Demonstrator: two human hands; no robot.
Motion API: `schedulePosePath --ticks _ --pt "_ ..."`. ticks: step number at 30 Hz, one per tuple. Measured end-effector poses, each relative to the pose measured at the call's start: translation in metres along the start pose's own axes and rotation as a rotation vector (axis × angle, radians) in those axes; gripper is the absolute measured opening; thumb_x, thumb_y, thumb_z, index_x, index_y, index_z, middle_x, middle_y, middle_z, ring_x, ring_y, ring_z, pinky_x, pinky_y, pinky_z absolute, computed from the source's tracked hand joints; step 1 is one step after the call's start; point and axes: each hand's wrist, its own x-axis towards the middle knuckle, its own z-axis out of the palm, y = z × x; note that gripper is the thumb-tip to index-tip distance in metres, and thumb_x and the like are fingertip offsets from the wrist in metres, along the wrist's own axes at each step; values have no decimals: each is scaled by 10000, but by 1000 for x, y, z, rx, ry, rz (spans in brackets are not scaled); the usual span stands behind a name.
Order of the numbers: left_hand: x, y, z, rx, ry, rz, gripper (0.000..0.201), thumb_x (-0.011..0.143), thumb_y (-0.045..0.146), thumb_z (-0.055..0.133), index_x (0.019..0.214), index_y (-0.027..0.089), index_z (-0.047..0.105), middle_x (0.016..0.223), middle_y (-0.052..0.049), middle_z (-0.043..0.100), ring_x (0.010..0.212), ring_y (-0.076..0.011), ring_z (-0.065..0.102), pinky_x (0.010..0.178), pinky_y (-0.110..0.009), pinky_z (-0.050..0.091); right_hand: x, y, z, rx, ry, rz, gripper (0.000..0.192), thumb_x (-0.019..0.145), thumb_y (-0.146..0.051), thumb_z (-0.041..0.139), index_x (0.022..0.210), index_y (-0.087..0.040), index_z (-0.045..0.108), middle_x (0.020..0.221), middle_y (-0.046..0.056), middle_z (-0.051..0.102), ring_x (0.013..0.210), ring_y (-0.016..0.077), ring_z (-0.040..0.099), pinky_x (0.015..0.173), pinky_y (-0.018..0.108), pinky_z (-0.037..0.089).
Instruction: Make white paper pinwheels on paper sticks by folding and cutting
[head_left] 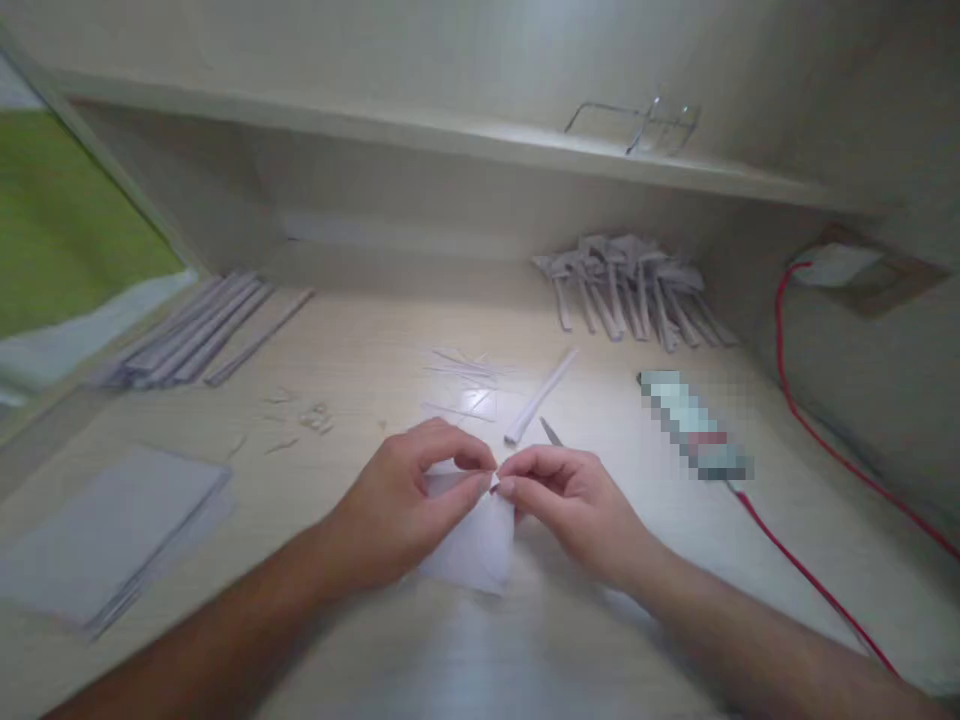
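My left hand and my right hand meet over the middle of the desk, both pinching the top edge of a small white sheet of paper. The sheet lies between the hands and spreads toward me on the desk. Fingertips of both hands touch at the paper's upper corner. Just beyond the hands lie a rolled paper stick and a thin dark blade-like tool.
A stack of paper sheets lies at front left. Long rolled paper sticks lie at back left, a pile of folded paper pieces at back right. A phone with a red cable is on the right. Glasses rest on the shelf.
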Motion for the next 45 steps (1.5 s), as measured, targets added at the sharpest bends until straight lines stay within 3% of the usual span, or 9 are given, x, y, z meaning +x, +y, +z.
schedulePosePath --ticks 4,9,11,22,30,34,38,45 --pt "-7 1 1 -19 5 -31 90 894 216 679 862 228 762 875 17 744 856 -142 675 746 -256 481 -4 -1 0 -71 4 -49 129 905 -307 706 879 -190 753 803 9 709 740 137 624 683 255 489" --pt "-7 3 3 -4 -17 -40 112 910 254 667 859 221 761 860 10 742 833 -145 672 719 -257 482 -11 -4 1 -364 98 -288 69 895 -231 694 880 -194 750 848 21 727 784 155 657 687 260 503" --pt "-6 4 3 15 -26 -35 123 915 248 650 862 216 756 864 8 739 833 -145 669 729 -261 480 -13 -5 1 -400 119 -320 78 896 -211 682 856 -191 746 823 18 724 765 151 657 678 259 497" --pt "-12 4 2 38 -89 16 105 903 188 606 839 200 689 840 20 682 811 -131 625 682 -248 452 -12 -6 5 -273 90 -199 99 873 -202 662 794 -185 720 718 -11 676 663 120 580 593 232 433" --pt "-10 1 -2 45 -89 132 134 850 87 610 860 192 693 865 12 676 843 -133 621 790 -265 466 -11 -4 5 -228 102 -144 119 888 -248 670 803 -184 722 730 0 679 674 131 587 605 242 448" --pt "-9 2 -6 5 -95 56 135 886 123 605 854 206 706 863 23 697 842 -130 635 769 -254 465 -15 -6 0 -273 44 -191 93 889 -222 676 920 -202 762 830 18 742 747 154 659 662 258 501" --pt "-8 3 -9 -37 -112 -23 136 903 158 613 877 235 722 900 39 717 881 -133 647 748 -239 465 -19 -11 -10 -352 66 -285 202 901 -131 625 961 -234 788 921 14 769 844 160 687 760 279 509" --pt "-7 -1 -10 -50 -101 -71 126 946 250 603 902 234 720 902 30 727 872 -148 652 742 -242 483 -11 -13 -21 -248 80 -193 99 930 -264 694 969 -220 774 932 31 762 855 172 686 754 289 518"
